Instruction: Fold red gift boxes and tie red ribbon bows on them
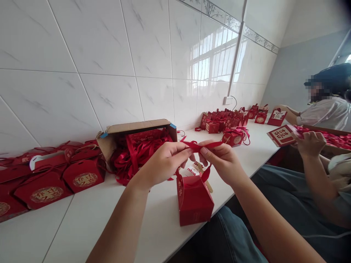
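My left hand (164, 160) and my right hand (223, 160) are raised over the white counter (90, 219), both pinched on a red ribbon (197, 146) stretched between them. The ribbon's ends trail down to a small red gift box (195, 202) standing upright at the counter's front edge, directly below my hands. A thin wooden stick (207, 182) lies by the box's top.
A cardboard box (137, 140) full of red ribbons lies open behind my hands. Flat red boxes (46, 179) are piled at left; finished boxes (227, 122) cluster at the far right. Two other people sit to my right, one hand (309, 142) holding a red card.
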Available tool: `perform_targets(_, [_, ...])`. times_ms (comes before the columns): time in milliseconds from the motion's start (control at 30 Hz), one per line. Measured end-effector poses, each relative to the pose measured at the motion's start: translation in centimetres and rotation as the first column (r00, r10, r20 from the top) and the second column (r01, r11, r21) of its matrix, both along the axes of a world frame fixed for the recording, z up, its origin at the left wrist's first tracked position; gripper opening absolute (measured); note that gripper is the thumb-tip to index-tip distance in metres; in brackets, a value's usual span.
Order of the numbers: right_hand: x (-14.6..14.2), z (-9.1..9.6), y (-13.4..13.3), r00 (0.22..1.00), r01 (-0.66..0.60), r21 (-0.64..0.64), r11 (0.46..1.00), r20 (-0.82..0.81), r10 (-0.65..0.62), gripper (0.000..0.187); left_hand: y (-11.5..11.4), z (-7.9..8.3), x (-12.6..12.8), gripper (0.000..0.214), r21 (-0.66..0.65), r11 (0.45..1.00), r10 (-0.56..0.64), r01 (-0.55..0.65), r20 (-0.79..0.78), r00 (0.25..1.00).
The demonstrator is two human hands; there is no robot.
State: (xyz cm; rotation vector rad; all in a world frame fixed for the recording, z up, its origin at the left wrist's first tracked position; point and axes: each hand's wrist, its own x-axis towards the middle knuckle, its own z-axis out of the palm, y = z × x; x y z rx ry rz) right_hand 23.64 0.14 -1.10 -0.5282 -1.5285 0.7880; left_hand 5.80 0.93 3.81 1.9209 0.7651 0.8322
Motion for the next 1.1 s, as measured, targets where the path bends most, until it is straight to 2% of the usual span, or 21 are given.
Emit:
perform_targets(67, [0.5, -0.2, 0.3, 0.992, 0.003, 0.093, 0.996, 0.128, -0.015, 0.015, 0.4, 0.0, -0.2, 0.029, -0.067, 0.997, 0.037, -0.036, 0.015, 0.999])
perform_targets(133, [1.1, -0.2, 0.5, 0.945, 0.053, 0.266, 0.963, 0.297, -0.134, 0.02, 0.6, 0.0, -0.3, 0.025, -0.113, 0.991, 0.083, -0.077, 0.049, 0.995])
perform_targets(233, [1.9, 0.0, 0.6, 0.819, 0.095, 0.557, 0.825, 0.428, -0.383, 0.027, 1.0, -0.1, -0.2, 0.021, -0.182, 0.981, 0.085, -0.069, 0.081, 0.993])
perform_targets(300, [2.3, 0.2, 0.7, 0.749, 0.102, 0.674, 0.732, 0.432, -0.502, 0.029, 1.2, -0.2, -0.2, 0.02, -0.235, 0.971, 0.064, -0.047, 0.066, 0.996])
perform_targets(433, [2.8, 0.4, 0.5, 0.652, 0.11, 0.777, 0.62, 0.415, -0.635, 0.03, 1.4, -0.5, -0.1, 0.019, -0.259, 0.962, 0.116, -0.091, 0.083, 0.99])
perform_targets(567, [2.9, 0.5, 0.3, 0.592, 0.099, 0.818, 0.566, 0.409, -0.695, 0.027, 1.6, -0.5, 0.1, 0.042, -0.217, 0.975, 0.069, -0.051, 0.077, 0.995])
perform_targets(667, [2.9, 0.5, 0.4, 0.55, 0.093, 0.835, 0.542, 0.411, -0.727, 0.026, 1.5, -0.5, 0.3, 0.044, -0.223, 0.975, -0.008, 0.021, 0.062, 0.998])
perform_targets(733, [3.0, 0.3, 0.5, 0.551, 0.097, 0.831, 0.548, 0.414, -0.725, 0.025, 1.4, -0.5, 0.3, 0.04, -0.219, 0.974, -0.055, 0.063, 0.044, 0.998])
perform_targets(800, [2.9, 0.0, 0.5, 0.601, 0.125, 0.802, 0.584, 0.407, -0.687, 0.026, 1.0, -0.5, 0.1, 0.039, -0.173, 0.983, -0.06, 0.057, -0.012, 0.998])
perform_targets(900, [2.4, -0.8, 0.3, 0.752, 0.245, 0.669, 0.702, 0.326, -0.573, 0.03, 0.0, -0.1, -0.2, 0.039, 0.028, 0.999, 0.026, -0.022, -0.154, 0.988])
perform_targets(933, [2.2, -1.2, 0.1, 0.805, 0.297, 0.585, 0.754, 0.272, -0.528, 0.03, -0.4, 0.1, -0.4, 0.038, 0.131, 0.99, 0.079, -0.054, -0.193, 0.978])
perform_targets(1000, [1.9, -2.1, -0.3, 0.887, 0.376, 0.359, 0.854, 0.128, -0.444, 0.027, -1.1, 0.5, -1.0, 0.034, 0.349, 0.928, 0.219, -0.129, -0.233, 0.948])
perform_targets(1067, [2.1, -3.2, -0.7, 0.922, 0.387, 0.108, 0.916, -0.034, -0.385, 0.02, -1.5, 0.6, -2.4, 0.026, 0.484, 0.853, 0.346, -0.194, -0.246, 0.905])
perform_targets(1100, [2.5, -3.8, -1.0, 0.922, 0.375, -0.008, 0.927, -0.098, -0.374, 0.016, -1.5, 0.5, -3.5, 0.023, 0.499, 0.839, 0.385, -0.217, -0.262, 0.885])
